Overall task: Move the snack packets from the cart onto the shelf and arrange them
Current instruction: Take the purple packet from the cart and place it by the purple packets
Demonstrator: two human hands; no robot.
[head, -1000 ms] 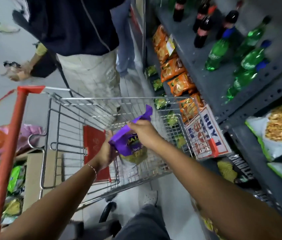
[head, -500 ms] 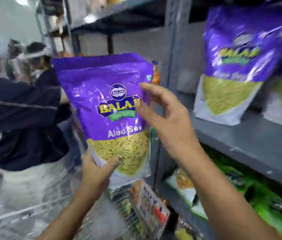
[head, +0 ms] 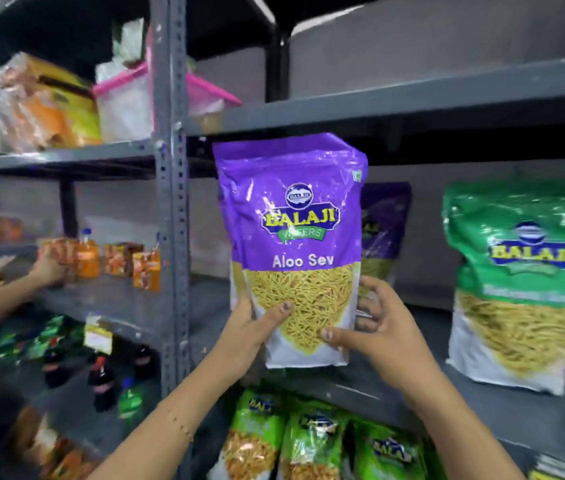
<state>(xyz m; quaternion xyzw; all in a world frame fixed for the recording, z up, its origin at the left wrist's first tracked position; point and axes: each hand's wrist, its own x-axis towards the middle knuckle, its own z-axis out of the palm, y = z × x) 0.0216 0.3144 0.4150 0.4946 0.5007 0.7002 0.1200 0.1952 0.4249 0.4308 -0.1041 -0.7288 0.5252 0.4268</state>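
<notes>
At the front edge of the grey metal shelf point(head: 360, 382), a shiny purple plastic snack packet point(head: 291, 237) with the words "Aloo Sev" stands upright, and both hands hold it near the bottom. The left hand point(head: 250, 327) grips its lower left side, with the thumb lying on the see-through window full of thin yellow sticks. The right hand point(head: 374, 327) grips its lower right side, thumb on the front and fingers point(head: 367, 303) curled round the back. The bottom of the packet sits right at the shelf edge, but I cannot tell if it rests on it.

Another purple packet point(head: 385, 223) stands just behind it, partly hidden. Well to the right on the same shelf stands a big green plastic snack packet point(head: 516, 282). On the shelf below lie smaller green packets of snacks point(head: 312, 441).

A grey metal post with holes point(head: 170, 202) rises just left of the purple packet. Past the post, another person's hands point(head: 14, 271) reach toward small orange bottles point(head: 87, 254) on a blurry shelf.
</notes>
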